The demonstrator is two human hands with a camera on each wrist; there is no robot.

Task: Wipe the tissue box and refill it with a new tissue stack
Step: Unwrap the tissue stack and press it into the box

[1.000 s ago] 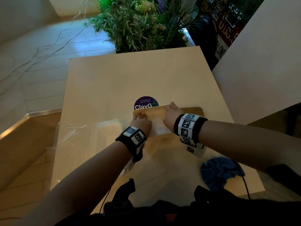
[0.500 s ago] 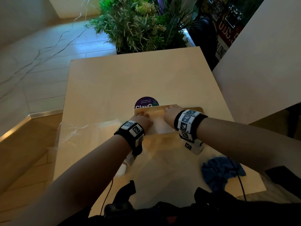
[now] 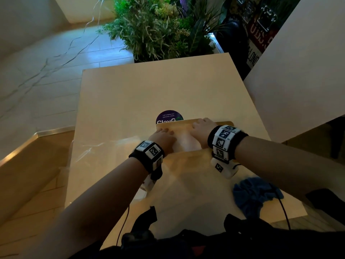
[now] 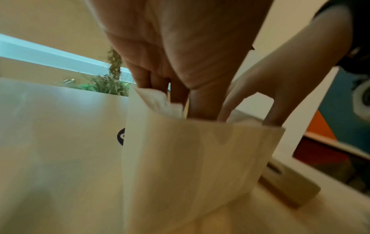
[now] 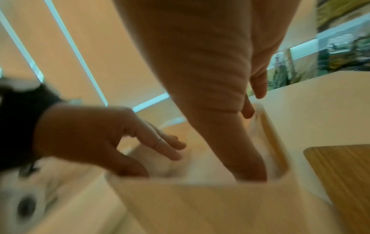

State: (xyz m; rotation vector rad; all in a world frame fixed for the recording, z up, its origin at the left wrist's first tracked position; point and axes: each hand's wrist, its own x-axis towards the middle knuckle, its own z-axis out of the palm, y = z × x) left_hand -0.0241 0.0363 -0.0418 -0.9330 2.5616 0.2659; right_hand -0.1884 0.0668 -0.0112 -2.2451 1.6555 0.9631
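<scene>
A light wooden tissue box [image 3: 188,156] [image 4: 200,158] [image 5: 200,205] stands open-topped on the table, in front of a purple sticker [image 3: 169,116]. White tissues [image 3: 185,142] [image 4: 160,101] lie inside it. My left hand [image 3: 164,135] [image 4: 176,95] reaches into the box's left part, fingers straight down against the tissues. My right hand [image 3: 201,128] [image 5: 240,142] presses into the right part the same way. The box walls hide the fingertips. The wooden lid [image 4: 284,182] [image 5: 340,174] lies flat beside the box on its right.
A blue cloth [image 3: 255,195] lies crumpled near the table's [image 3: 168,86] front right edge. Clear plastic wrap [image 3: 97,150] lies at the left edge. Plants [image 3: 158,28] stand beyond the far edge. A second pale tabletop [image 3: 302,71] is close on the right.
Both hands stay inside the box on the tissues; they have shifted only slightly.
</scene>
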